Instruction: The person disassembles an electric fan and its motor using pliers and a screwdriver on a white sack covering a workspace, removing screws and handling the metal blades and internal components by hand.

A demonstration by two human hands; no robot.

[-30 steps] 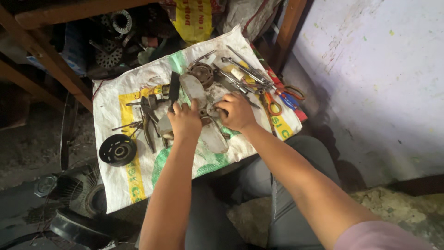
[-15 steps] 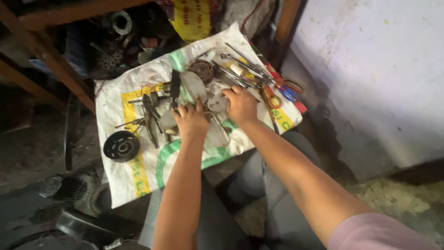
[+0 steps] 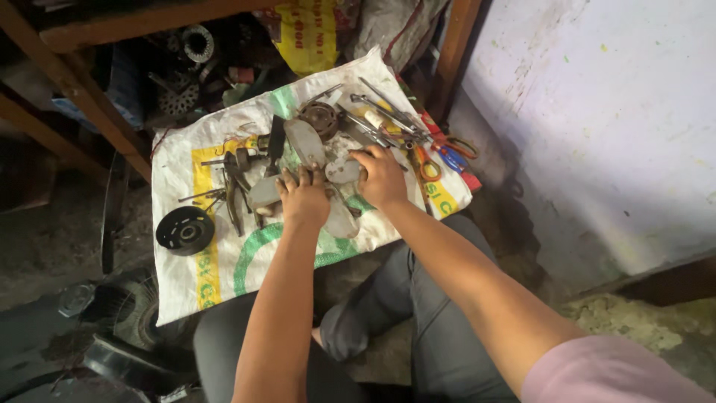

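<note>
While my left hand (image 3: 304, 198) presses flat on the grey fan blade (image 3: 307, 142), my right hand (image 3: 380, 177) grips its hub, upon the woven sack (image 3: 224, 261).

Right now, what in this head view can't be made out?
- Fan blade hub: covered by left hand and right hand.
- Grip on it: fingers curl over, undersides hidden.
- Tools: overlapping, too small to identify.
- Shelf parts: dark, cut by top edge.

Bare forearms, no rings or watch seen; pink short sleeve (image 3: 611, 369) on right; grey trousers (image 3: 418, 313).
</note>
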